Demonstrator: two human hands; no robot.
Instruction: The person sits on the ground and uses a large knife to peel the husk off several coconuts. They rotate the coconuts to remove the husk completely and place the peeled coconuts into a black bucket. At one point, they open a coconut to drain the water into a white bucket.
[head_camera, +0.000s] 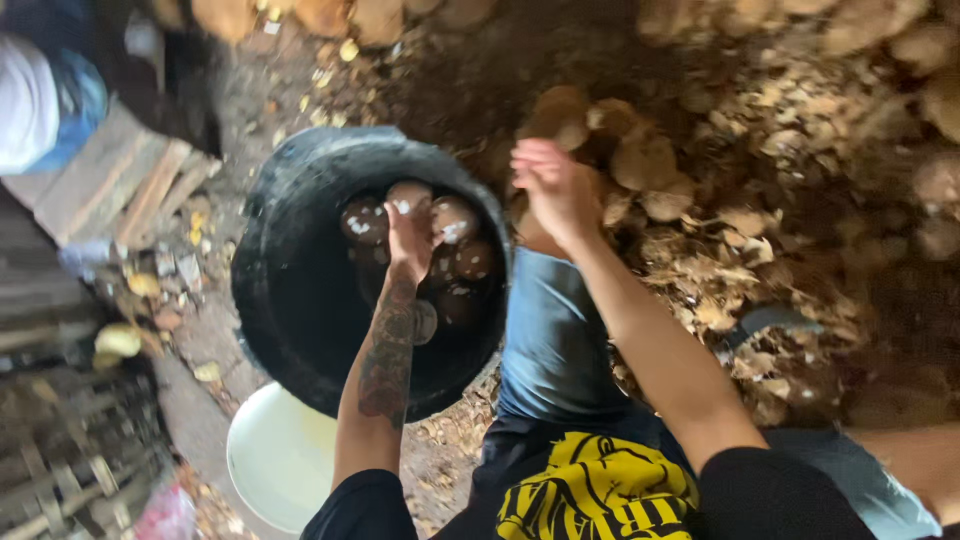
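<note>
A black round tub (270, 230) stands on the ground in front of me, with several brown round husked fruits (455, 220) inside, marked with white patches. My left hand (408, 245), on a tattooed forearm, reaches down into the tub and rests among these fruits; blur hides whether it grips one. My right hand (555, 190) hovers beyond my blue-jeaned knee (550, 330), at the edge of a heap of brown husks (720, 250). Its fingers are curled and blurred. A brownish lump sits just under it, and I cannot tell if the hand holds it.
A white bucket (275, 455) sits below the tub, near my left elbow. Wooden planks (130, 180) lie at the left, with a blue and white bundle (40, 100) behind them. A grey flat object (770, 320) lies in the husks on the right.
</note>
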